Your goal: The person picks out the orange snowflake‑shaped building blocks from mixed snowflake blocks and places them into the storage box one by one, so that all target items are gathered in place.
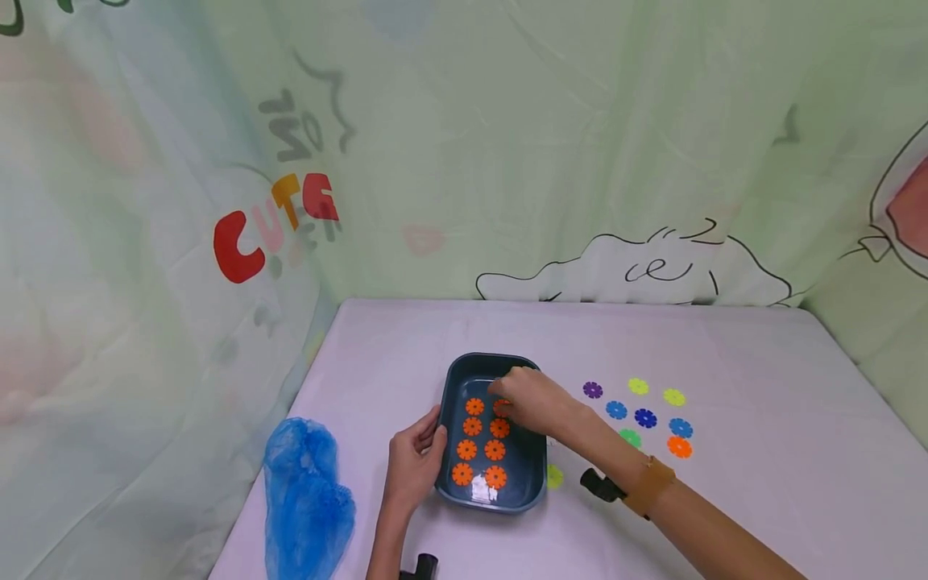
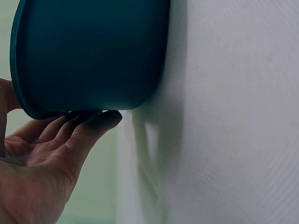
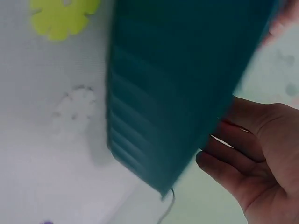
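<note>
A dark blue-green tray (image 1: 532, 493) stands on the table with orange flower-shaped discs (image 1: 467, 449) in two columns inside. My left hand (image 1: 415, 459) grips the tray's left side, thumb at the rim and fingers against the outer wall; the left wrist view shows these fingers (image 2: 88, 133) below the rim. Reaching over the right rim, my right hand (image 1: 536, 400) pinches an orange disc (image 1: 500, 406) at the upper end of the right column, partly covering it. In the right wrist view the tray wall (image 3: 173, 84) hides the fingertips of the right hand (image 3: 261, 154).
Right of the tray lie loose discs: purple (image 1: 593, 390), yellow (image 1: 674, 397), blue (image 1: 645, 418), green (image 1: 630, 437) and orange (image 1: 680, 447). One yellow-green disc (image 1: 555, 476) sits beside the tray's right wall. A crumpled blue plastic bag (image 1: 308, 499) lies at the table's left edge.
</note>
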### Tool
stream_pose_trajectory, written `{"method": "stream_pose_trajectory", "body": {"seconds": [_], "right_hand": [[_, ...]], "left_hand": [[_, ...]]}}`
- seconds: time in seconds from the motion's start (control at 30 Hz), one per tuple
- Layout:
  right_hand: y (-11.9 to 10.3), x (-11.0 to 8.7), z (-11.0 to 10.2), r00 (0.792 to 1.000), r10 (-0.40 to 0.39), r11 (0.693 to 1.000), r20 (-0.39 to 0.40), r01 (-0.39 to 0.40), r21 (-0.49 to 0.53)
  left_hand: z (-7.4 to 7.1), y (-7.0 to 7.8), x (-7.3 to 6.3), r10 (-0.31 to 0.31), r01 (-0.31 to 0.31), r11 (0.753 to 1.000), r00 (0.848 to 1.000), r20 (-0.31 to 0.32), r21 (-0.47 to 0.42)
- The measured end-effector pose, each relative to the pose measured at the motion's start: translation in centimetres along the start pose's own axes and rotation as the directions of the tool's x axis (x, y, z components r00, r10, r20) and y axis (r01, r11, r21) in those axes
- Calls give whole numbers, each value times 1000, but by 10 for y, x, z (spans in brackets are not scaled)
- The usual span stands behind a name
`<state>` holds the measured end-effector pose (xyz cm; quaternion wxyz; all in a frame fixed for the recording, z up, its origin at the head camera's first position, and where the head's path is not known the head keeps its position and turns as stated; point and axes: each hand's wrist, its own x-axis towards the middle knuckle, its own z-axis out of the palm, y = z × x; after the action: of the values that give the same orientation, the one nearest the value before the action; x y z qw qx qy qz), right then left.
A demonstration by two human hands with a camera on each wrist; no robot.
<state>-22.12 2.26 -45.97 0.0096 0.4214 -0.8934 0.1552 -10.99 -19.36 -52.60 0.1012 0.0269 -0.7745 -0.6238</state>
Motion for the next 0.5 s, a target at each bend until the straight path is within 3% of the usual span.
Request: {"method": "stream_pose_trajectory", "body": {"seconds": [0.23,0.5], "right_hand": [[-7,-26,-34,993,69,997,-96,-67,30],[1,-63,-64,965,107,994,-241,-113,-11]], "left_hand": [[-1,3,-1,-9,9,1000,1000,-2,2],[-1,8,-2,-20,20,1000,1000,-2,20]]}}
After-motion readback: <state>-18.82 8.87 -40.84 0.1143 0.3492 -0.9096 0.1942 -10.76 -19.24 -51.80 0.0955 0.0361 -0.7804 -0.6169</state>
